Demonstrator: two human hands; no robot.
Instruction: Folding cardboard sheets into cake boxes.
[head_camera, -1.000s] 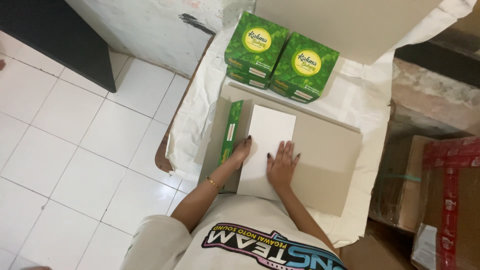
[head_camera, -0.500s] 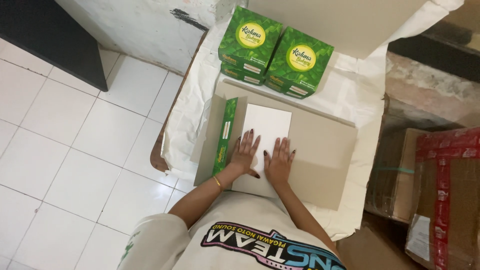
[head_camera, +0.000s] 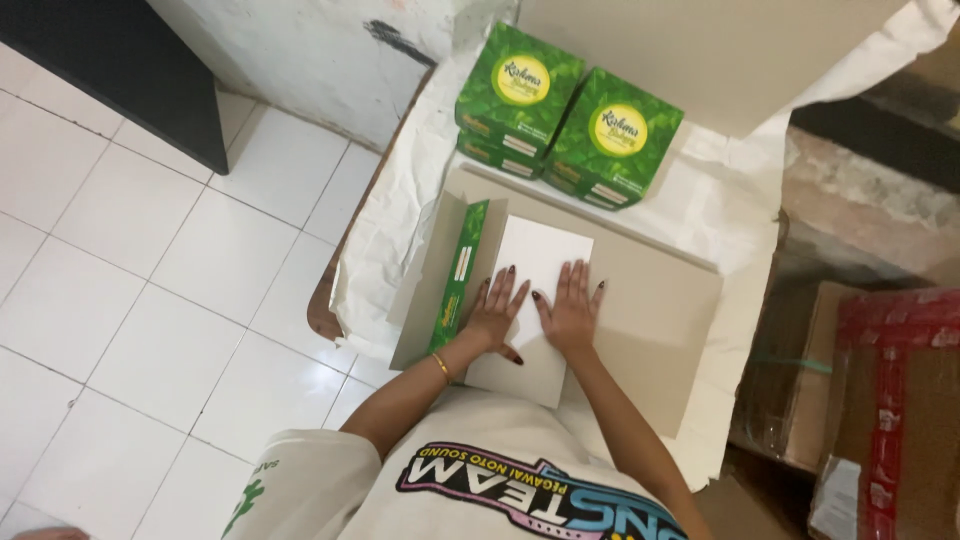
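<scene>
Both my hands lie flat, fingers spread, on a white panel (head_camera: 540, 255) of an unfolded carton blank. My left hand (head_camera: 497, 315) presses its left part, beside a green printed side flap (head_camera: 460, 275) that stands up along the fold. My right hand (head_camera: 567, 312) presses the panel's middle. The blank rests on a large grey cardboard sheet (head_camera: 650, 320) on a table covered with white paper (head_camera: 720, 200). Neither hand grips anything.
Finished green boxes (head_camera: 565, 120) with yellow round labels are stacked at the table's far side. A big grey board (head_camera: 700, 50) leans behind them. Brown and red cartons (head_camera: 880, 400) stand at the right. White tiled floor (head_camera: 150, 300) lies to the left.
My hands slid closer together on the white panel, and the view shifted slightly. The green flap still stands up at the left.
</scene>
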